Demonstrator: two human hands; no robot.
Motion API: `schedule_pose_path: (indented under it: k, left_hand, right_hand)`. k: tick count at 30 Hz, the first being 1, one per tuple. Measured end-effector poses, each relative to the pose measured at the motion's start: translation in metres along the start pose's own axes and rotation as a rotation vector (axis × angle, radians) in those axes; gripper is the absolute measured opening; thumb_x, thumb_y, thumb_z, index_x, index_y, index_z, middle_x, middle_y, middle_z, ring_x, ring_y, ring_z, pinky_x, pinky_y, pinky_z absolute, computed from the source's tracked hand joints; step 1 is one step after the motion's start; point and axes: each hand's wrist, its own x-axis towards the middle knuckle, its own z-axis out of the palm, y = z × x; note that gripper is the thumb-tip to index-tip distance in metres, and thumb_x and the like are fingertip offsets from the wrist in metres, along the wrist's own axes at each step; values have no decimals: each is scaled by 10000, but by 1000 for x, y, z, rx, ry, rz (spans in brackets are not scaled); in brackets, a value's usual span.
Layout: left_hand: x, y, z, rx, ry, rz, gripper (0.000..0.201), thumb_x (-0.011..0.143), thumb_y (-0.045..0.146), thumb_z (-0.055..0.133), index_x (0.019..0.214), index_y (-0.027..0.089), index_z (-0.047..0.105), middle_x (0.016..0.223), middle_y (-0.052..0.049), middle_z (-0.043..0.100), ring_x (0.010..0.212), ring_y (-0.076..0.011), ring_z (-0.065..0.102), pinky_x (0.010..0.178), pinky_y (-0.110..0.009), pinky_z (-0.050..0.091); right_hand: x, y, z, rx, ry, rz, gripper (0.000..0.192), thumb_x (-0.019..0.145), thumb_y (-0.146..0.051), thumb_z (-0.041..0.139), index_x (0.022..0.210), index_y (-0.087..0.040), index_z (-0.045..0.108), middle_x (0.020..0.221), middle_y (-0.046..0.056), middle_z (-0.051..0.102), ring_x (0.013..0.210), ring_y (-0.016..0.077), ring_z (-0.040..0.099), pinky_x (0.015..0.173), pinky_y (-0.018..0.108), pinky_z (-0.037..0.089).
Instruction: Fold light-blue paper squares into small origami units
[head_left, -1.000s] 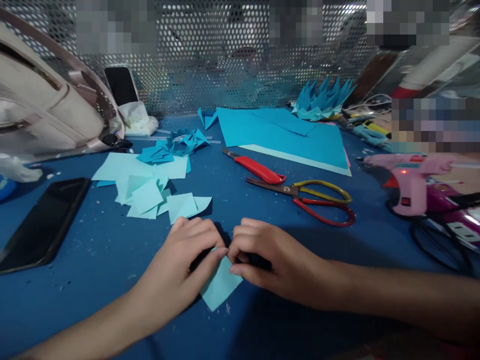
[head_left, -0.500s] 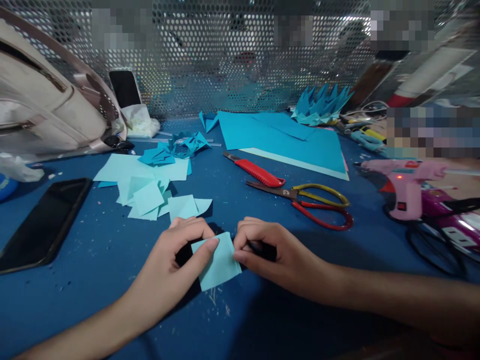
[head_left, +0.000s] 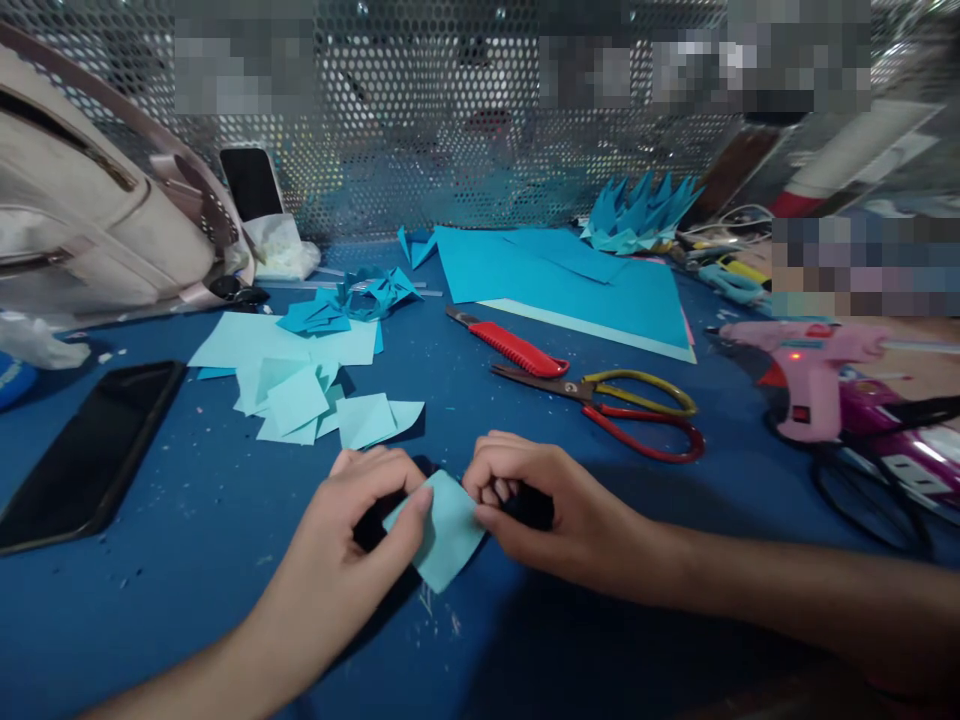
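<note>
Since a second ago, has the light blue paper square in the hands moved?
Yes. The paper square has turned and come up from under the left hand, toward the scissors, both hands pinching it; the right hand barely shifted.

Matt light-blue paper square (head_left: 448,530), smooth, creased. Matt blue desk (head_left: 187,560), speckled with scraps. Glossy black glass on phone (head_left: 90,455). Ribbed red plastic on knife handle (head_left: 517,350); dull metal blades and coated loops on scissors (head_left: 607,400). Shiny pink plastic glue gun (head_left: 814,375). Perforated metal back panel (head_left: 450,130).
</note>
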Motion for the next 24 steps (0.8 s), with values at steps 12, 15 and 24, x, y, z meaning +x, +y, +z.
schedule_pose_path:
  k: [12,15,24]
  left_hand:
    - [-4,1,2,298,-23,67,102,866,172,557,875,261,607,861,44,670,788,-176,552,722,-327,320]
    - [-3,-1,2,328,-22,119,149,890,146,544,844,256,635,870,35,679,802,-175,558,730,-341,296]
    - [-5,-6,2,431,69,272,133,935,212,571,897,282,678,848,39,674,753,-172,527,700,-351,257]
  right_hand:
    - [-1,9,-4,-282,-72,-97,76,928,-171,558,904,-165,630,773,6,589,753,134,498,670,246,354]
    - [-1,12,-4,-340,-75,-113,48,921,-189,591,925,-175,637,807,10,637,756,140,515,673,255,359]
    - [-3,21,-9,-592,-50,-372,166,986,-222,498,939,-173,650,889,39,661,803,157,532,786,317,399]
